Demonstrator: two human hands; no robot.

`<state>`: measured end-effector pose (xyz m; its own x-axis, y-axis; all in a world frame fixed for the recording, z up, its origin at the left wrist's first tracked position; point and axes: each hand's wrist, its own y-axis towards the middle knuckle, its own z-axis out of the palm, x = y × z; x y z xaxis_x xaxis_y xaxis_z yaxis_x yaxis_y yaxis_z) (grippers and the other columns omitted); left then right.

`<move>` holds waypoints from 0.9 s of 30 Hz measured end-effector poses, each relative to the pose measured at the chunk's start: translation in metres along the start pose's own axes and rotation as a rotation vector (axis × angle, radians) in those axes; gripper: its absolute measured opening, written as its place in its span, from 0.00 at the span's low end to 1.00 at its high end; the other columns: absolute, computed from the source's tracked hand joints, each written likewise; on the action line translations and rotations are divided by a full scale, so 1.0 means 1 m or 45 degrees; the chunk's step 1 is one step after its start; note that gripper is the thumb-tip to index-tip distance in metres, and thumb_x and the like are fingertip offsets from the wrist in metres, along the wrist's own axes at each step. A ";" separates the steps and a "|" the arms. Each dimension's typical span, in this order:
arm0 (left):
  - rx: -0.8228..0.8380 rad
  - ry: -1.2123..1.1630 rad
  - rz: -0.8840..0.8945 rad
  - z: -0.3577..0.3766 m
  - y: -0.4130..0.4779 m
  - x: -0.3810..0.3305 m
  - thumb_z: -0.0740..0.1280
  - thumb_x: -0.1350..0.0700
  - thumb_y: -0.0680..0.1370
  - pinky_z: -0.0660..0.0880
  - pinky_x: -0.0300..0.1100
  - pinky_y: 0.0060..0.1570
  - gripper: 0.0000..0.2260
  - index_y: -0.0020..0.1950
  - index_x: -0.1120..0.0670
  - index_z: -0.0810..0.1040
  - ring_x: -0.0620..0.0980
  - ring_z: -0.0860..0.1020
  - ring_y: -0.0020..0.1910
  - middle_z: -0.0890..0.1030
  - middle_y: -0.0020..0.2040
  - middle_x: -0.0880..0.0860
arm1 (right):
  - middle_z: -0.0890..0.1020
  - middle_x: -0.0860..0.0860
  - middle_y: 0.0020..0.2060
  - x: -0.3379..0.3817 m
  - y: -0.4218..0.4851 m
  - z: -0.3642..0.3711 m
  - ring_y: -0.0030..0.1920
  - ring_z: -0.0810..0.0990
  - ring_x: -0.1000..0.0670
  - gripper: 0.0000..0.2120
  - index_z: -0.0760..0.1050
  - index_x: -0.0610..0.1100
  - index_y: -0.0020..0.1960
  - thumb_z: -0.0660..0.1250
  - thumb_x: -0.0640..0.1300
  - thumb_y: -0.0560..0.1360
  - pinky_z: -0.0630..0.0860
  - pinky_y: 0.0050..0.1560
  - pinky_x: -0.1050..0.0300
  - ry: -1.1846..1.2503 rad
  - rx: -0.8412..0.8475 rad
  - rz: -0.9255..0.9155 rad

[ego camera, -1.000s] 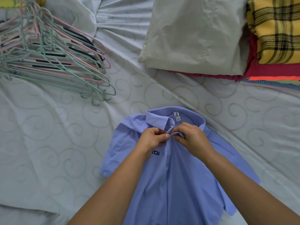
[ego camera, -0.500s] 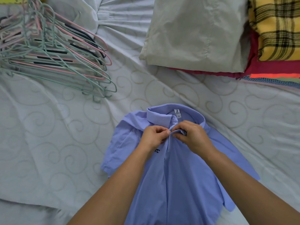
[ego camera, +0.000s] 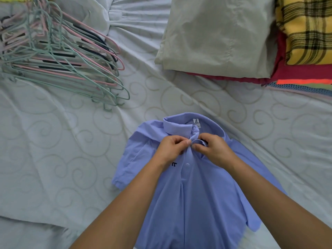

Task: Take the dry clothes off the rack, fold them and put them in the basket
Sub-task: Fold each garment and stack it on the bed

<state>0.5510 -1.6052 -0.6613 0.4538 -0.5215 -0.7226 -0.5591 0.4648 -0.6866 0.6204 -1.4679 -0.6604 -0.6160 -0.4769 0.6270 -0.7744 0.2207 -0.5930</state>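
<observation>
Right now the blue polo shirt (ego camera: 197, 203) lies face up on the white bedsheet (ego camera: 71, 159) at six o'clock in my view. Its collar (ego camera: 177, 126) points toward twelve and its hem runs off the bottom edge. Both of my hands meet just below the collar, at the top of the front opening. My left hand (ego camera: 170, 148) has its fingers curled, thumb and forefinger pinching the left edge of the opening. My right hand (ego camera: 213, 150) is curled too, pinching the facing edge, with a small loop of blue cloth raised between its fingertips. The two hands touch at the fingertips. There may be a button between them, but my fingers hide that spot. One white button (ego camera: 187, 164) shows lower on the opening, done up, and a white label (ego camera: 196, 120) sits inside the neck.

At ten o'clock a heap of wire hangers (ego camera: 62, 60), pink and pale green, lies on the sheet, well apart from the shirt. At one o'clock sits a folded beige garment (ego camera: 215, 36) on top of something dark red (ego camera: 280, 72). Beside it, at two o'clock, a yellow plaid cloth (ego camera: 309, 29) lies on that same red layer.
</observation>
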 end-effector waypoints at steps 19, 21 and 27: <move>-0.798 0.698 0.245 -0.081 0.030 0.004 0.73 0.60 0.70 0.69 0.44 0.53 0.17 0.56 0.63 0.75 0.57 0.76 0.51 0.77 0.53 0.61 | 0.74 0.45 0.52 -0.066 -0.003 -0.054 0.52 0.73 0.47 0.28 0.72 0.36 0.58 0.66 0.54 0.65 0.70 0.56 0.59 0.380 -0.792 0.158; -0.538 0.914 0.027 -0.095 0.042 0.005 0.76 0.54 0.68 0.71 0.49 0.55 0.22 0.58 0.60 0.75 0.58 0.74 0.54 0.76 0.53 0.59 | 0.76 0.42 0.44 -0.092 -0.011 -0.052 0.46 0.75 0.43 0.28 0.74 0.38 0.51 0.66 0.58 0.60 0.71 0.45 0.52 0.165 -0.608 0.326; -0.282 0.396 0.023 -0.108 0.048 -0.022 0.71 0.62 0.72 0.65 0.36 0.31 0.11 0.35 0.54 0.71 0.47 0.69 0.34 0.72 0.32 0.52 | 0.74 0.43 0.33 -0.108 -0.009 -0.048 0.37 0.71 0.47 0.08 0.71 0.41 0.36 0.66 0.36 0.73 0.57 0.35 0.57 -0.062 -0.544 0.211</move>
<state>0.4390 -1.6487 -0.6695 0.2291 -0.7227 -0.6521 -0.7168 0.3280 -0.6153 0.6864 -1.3776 -0.6984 -0.7371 -0.4427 0.5106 -0.6623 0.6237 -0.4153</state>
